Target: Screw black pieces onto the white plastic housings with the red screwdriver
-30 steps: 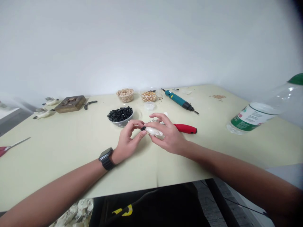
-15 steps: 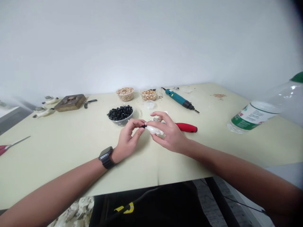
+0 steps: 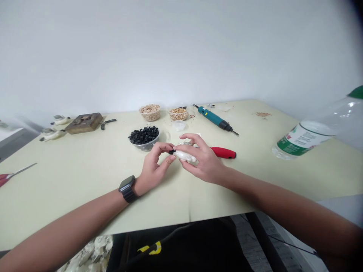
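Two hands meet over the middle of the cream table. Our right hand is wrapped around one white figurine, holding it just above the tabletop. Our left hand, with one dark watch on its wrist, pinches one small black bead against the figurine's left end.

We count three clear bowls behind the hands: one of black beads, nearest the left hand, one of pale tan grains and one of golden-brown grains farther back. One small clear lid lies between them.

One red-handled tool lies just behind the right hand, partly hidden by it. One teal rotary tool lies farther back.

At far left: one wooden block, two more white figurines, one pair of pliers. One plastic bottle lies at right.
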A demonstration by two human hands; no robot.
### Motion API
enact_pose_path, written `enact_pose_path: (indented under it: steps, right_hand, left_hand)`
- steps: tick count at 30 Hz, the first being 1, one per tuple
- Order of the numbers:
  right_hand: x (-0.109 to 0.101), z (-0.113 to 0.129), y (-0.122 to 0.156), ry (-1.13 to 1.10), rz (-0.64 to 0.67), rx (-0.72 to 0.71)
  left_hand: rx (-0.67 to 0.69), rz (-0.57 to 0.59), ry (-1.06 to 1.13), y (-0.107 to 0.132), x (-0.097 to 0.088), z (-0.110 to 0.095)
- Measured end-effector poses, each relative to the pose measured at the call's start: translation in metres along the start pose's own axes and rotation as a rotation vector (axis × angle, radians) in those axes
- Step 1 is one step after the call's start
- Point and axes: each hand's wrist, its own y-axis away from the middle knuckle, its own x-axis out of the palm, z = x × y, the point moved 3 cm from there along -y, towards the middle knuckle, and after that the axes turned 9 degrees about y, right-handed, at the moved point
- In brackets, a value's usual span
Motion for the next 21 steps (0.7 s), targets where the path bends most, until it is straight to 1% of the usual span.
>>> enact_pose_path:
  steps: [5, 10, 13, 18, 21]
  right_hand:
    - [0.0, 0.007, -0.003, -0.043, -0.009, 0.023]
    - [0.0, 0.013, -0.006, -0.062, -0.006, 0.036]
    - [0.0, 0.012, -0.006, -0.069, 0.011, 0.059]
    - [0.003, 0.01, -0.005, -0.089, 0.042, 0.077]
    - [0.003, 0.01, -0.005, -0.089, 0.049, 0.087]
  left_hand:
    - [0.025, -0.02, 0.065, 0.0, 0.003, 0.001]
    - [-0.046, -0.031, 0.175, 0.002, 0.005, 0.004]
    - [-0.053, -0.048, 0.164, 0.003, 0.005, 0.004]
    - [0.016, -0.061, 0.107, 0.003, 0.004, 0.0]
    - [0.01, -0.063, 0.098, 0.002, 0.004, 0.0]
